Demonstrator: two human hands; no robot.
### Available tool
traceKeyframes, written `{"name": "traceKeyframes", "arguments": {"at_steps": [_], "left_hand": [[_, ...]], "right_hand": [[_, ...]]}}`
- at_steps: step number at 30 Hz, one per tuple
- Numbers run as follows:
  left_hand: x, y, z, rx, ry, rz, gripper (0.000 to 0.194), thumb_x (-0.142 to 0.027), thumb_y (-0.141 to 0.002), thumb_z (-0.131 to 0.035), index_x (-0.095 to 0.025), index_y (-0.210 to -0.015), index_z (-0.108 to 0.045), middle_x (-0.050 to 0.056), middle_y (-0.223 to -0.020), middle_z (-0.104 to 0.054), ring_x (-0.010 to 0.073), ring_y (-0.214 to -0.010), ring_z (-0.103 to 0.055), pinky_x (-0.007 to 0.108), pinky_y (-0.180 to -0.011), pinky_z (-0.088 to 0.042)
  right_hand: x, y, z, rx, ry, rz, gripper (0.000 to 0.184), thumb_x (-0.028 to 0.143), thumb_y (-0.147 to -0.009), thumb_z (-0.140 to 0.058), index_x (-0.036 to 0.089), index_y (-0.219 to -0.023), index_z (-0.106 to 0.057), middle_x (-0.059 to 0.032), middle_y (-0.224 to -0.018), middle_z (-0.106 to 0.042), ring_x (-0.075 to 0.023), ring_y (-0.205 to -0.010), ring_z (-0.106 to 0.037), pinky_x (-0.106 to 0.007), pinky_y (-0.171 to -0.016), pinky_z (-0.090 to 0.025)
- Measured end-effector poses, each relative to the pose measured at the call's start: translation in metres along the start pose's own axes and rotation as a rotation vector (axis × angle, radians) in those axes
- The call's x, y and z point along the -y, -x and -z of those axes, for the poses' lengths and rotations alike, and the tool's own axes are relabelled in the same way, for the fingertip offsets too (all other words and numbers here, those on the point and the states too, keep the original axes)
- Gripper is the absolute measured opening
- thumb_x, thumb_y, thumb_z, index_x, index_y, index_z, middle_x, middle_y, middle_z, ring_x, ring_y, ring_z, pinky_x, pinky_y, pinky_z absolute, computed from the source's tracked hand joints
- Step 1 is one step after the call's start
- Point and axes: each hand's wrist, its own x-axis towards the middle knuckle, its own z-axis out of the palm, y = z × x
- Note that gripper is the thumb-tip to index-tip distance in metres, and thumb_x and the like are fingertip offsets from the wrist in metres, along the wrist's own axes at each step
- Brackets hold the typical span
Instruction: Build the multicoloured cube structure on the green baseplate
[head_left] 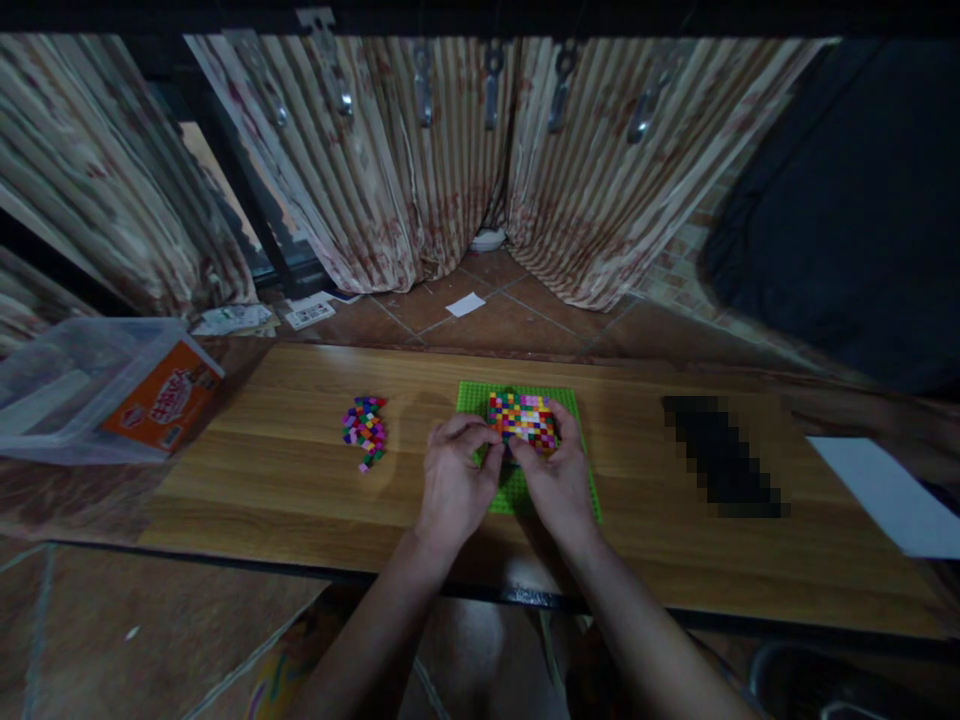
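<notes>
A green studded baseplate (517,492) lies on the wooden table, with a rectangular patch of small multicoloured toy bricks (525,415) on it. My left hand (461,475) is at the patch's lower left corner, its thumb and forefinger pinched together. Whatever sits between those fingertips is too small and hidden to make out. My right hand (559,480) grips around the brick patch, thumb at its lower edge and fingers along its right side. Part of the patch and the baseplate is covered by both hands. To the left lies a loose pile of small coloured bricks (365,430).
A clear plastic box (75,400) with an orange label stands at the table's left end. A dark pixelated shape (724,455) lies on the right, near a white sheet (889,495). Striped curtains (450,170) hang behind the table (285,500); papers (465,304) lie on the tiled floor.
</notes>
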Motion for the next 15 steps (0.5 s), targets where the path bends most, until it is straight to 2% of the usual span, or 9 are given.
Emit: {"name": "traceKeyframes", "arguments": {"at_steps": [6, 15], "left_hand": [[-0.0015, 0.0011, -0.0016, -0.009, -0.027, -0.007, 0.011, -0.015, -0.081, -0.059, -0.020, -0.075, -0.067, 0.003, -0.091, -0.065, 0.0160, -0.088, -0.062, 0.032, -0.085, -0.048], [-0.0020, 0.0020, -0.0049, -0.018, -0.026, -0.001, 0.012, -0.011, -0.079, -0.058, -0.020, -0.077, -0.065, 0.005, -0.095, -0.065, 0.0182, -0.093, -0.062, 0.036, -0.088, -0.048]], "right_hand": [[0.0035, -0.0006, -0.0013, -0.009, 0.043, -0.049, 0.068, 0.034, -0.069, -0.066, 0.018, -0.132, -0.045, -0.0111, -0.122, -0.060, -0.0258, -0.109, -0.058, -0.045, -0.097, -0.044], [0.0084, -0.0003, -0.0056, -0.041, 0.056, -0.018, 0.066, 0.030, -0.067, -0.063, 0.018, -0.130, -0.047, -0.0100, -0.118, -0.062, -0.0253, -0.106, -0.058, -0.042, -0.097, -0.044]]}}
